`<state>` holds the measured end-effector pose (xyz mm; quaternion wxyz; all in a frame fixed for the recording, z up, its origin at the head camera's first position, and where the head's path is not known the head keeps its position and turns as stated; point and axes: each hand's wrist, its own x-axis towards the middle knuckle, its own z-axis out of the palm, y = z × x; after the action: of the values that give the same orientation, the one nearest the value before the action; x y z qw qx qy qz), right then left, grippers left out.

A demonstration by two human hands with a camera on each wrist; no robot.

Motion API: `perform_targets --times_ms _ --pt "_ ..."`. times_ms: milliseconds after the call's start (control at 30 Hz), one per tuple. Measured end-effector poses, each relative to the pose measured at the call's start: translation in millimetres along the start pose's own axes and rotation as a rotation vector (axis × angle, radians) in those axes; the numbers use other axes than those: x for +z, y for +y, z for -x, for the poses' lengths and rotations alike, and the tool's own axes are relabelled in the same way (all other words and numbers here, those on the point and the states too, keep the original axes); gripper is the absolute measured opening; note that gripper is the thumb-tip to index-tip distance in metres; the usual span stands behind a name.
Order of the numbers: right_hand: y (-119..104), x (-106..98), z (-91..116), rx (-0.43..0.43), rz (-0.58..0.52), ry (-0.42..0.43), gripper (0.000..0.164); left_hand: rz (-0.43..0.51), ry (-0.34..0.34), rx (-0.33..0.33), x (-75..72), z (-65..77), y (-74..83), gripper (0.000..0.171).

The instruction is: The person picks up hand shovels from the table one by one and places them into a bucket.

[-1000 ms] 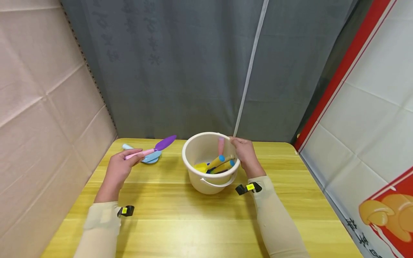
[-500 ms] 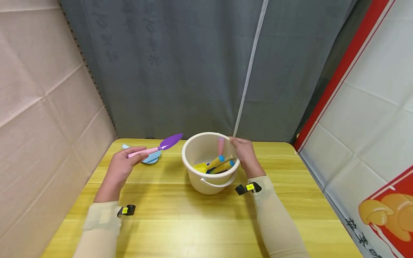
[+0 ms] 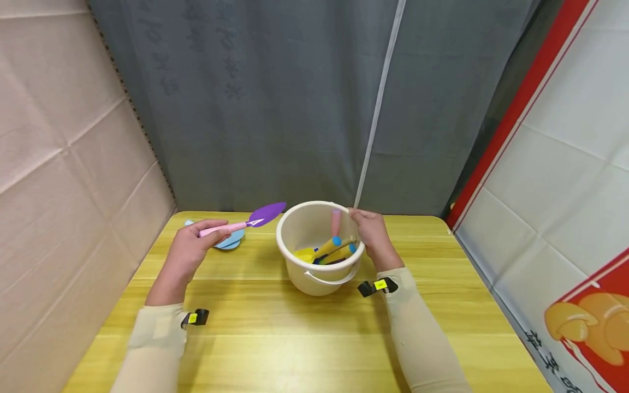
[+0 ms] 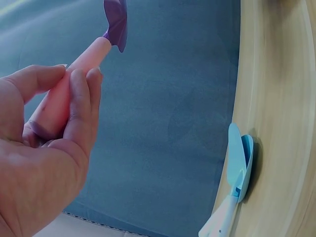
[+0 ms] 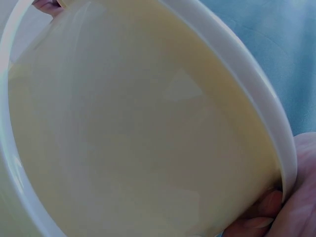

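My left hand (image 3: 183, 252) holds a small garden trowel (image 3: 265, 214) by its pink handle, its purple blade pointing right toward the bucket. In the left wrist view, fingers and thumb wrap the pink handle (image 4: 59, 106). A white bucket (image 3: 301, 275) stands tilted toward me, its right rim gripped by my right hand (image 3: 374, 237). Fingers (image 5: 269, 205) reach inside the rim in the right wrist view. Inside the bucket lie several tools, among them a yellow handle (image 3: 328, 247) with a blue end and a pink handle (image 3: 336, 222) leaning on the far wall.
Pale blue trowels (image 3: 233, 240) lie on the wooden table (image 3: 255, 338) behind my left hand; the left wrist view shows their light handles (image 4: 219, 222). A grey curtain (image 3: 245, 109) hangs along the table's back edge. White panels flank both sides.
My left hand has moved a little to the right with the trowel, bringing its purple blade close to the bucket's left rim. The right hand and bucket stay in place.
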<state>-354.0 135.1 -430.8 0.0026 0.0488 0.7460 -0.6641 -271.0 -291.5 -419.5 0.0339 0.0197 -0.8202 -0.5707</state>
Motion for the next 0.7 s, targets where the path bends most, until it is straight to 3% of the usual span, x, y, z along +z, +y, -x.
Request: perform_targets --times_ms 267,700 --pt "1.4 0.6 -2.0 -0.007 -0.003 -0.001 0.042 0.012 -0.028 -0.006 3.6 -0.4 6.6 0.053" --pt "0.2 1.7 -0.5 -0.012 -0.006 -0.001 0.041 -0.008 -0.056 0.042 8.5 -1.0 16.2 0.05"
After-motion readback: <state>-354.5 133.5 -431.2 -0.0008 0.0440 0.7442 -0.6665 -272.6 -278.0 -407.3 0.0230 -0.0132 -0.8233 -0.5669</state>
